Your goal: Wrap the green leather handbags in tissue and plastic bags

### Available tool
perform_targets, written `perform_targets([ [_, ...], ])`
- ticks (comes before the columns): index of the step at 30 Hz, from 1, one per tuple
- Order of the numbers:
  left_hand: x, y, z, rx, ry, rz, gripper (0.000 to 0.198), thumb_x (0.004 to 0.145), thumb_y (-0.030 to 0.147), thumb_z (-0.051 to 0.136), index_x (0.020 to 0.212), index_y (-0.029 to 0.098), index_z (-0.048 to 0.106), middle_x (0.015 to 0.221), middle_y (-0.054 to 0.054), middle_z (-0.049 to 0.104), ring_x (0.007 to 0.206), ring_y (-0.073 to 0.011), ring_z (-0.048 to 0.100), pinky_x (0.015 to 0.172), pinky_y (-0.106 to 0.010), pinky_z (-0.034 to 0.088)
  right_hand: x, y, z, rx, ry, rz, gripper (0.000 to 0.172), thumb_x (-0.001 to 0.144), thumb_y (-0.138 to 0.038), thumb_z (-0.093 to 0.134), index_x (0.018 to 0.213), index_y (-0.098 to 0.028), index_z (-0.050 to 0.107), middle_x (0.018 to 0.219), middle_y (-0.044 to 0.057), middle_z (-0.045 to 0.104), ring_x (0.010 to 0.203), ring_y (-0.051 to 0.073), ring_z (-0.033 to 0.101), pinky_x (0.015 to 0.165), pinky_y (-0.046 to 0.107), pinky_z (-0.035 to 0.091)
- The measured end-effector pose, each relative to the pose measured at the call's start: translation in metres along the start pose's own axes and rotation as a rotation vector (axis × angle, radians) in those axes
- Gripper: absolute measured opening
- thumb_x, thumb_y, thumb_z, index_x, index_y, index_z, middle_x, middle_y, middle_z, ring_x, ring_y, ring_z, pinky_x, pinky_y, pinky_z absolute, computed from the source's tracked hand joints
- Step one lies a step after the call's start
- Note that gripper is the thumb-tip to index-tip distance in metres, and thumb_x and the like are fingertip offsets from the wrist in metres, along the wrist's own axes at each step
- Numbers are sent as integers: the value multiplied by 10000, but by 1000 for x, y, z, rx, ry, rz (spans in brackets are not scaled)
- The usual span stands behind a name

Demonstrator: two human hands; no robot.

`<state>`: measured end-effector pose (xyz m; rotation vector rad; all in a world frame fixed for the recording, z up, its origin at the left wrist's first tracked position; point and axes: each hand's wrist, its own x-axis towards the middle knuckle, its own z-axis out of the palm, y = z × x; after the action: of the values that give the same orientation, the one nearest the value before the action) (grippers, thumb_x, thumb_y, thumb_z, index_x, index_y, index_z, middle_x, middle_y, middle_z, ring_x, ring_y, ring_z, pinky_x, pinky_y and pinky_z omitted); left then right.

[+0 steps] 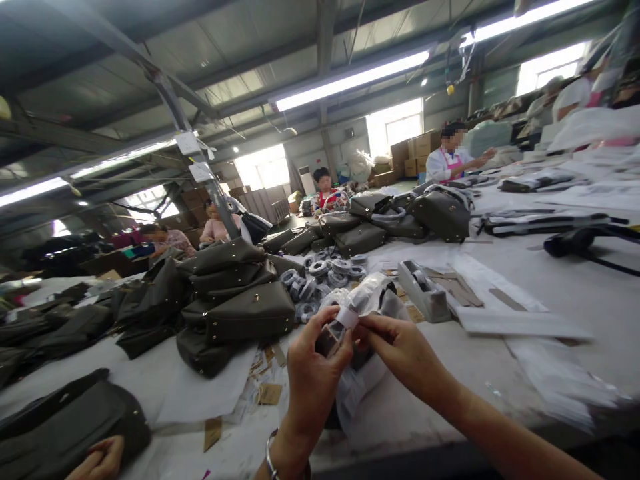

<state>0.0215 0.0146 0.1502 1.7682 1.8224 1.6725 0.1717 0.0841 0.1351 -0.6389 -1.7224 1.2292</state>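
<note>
In the head view, my left hand (313,373) is closed around a dark strap-like piece with a white wrapping strip (347,317) around it. My right hand (400,350) pinches the strip's right edge, its fingertips close to those of my left hand. Clear and white plastic film (369,293) covers the piece beyond my fingers and hangs below them. What lies under the film is partly hidden. Just behind my hands is a pile of grey wrapped coils (320,268). To the right of the pile stands a grey tape dispenser (425,293).
Dark handbags (253,313) are stacked on the left, with more bags (443,212) farther back. Another person's hand (103,460) touches a dark bag (75,420) at lower left. White foam sheets (520,323) lie right. Brown tags (270,394) are scattered nearby. Several people work around the table.
</note>
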Motion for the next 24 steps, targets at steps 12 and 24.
perform_targets([
  [12, -3, 12, 2, -58, -19, -77, 334, 813, 304, 706, 1140, 241, 671, 1072, -16, 726, 976, -182, 683, 875, -281, 526, -1, 10, 11, 96, 140, -23, 131, 869, -316, 624, 907, -202, 675, 806, 12, 679, 708, 176, 638, 638, 274, 498],
  [24, -2, 14, 3, -76, -13, -115, 355, 815, 337, 717, 1150, 232, 668, 1102, -29, 720, 1024, -189, 673, 909, -287, 517, -7, 16, 20, 95, 241, -171, 129, 940, -300, 567, 999, -228, 656, 886, 26, 701, 830, 199, 663, 758, 292, 512],
])
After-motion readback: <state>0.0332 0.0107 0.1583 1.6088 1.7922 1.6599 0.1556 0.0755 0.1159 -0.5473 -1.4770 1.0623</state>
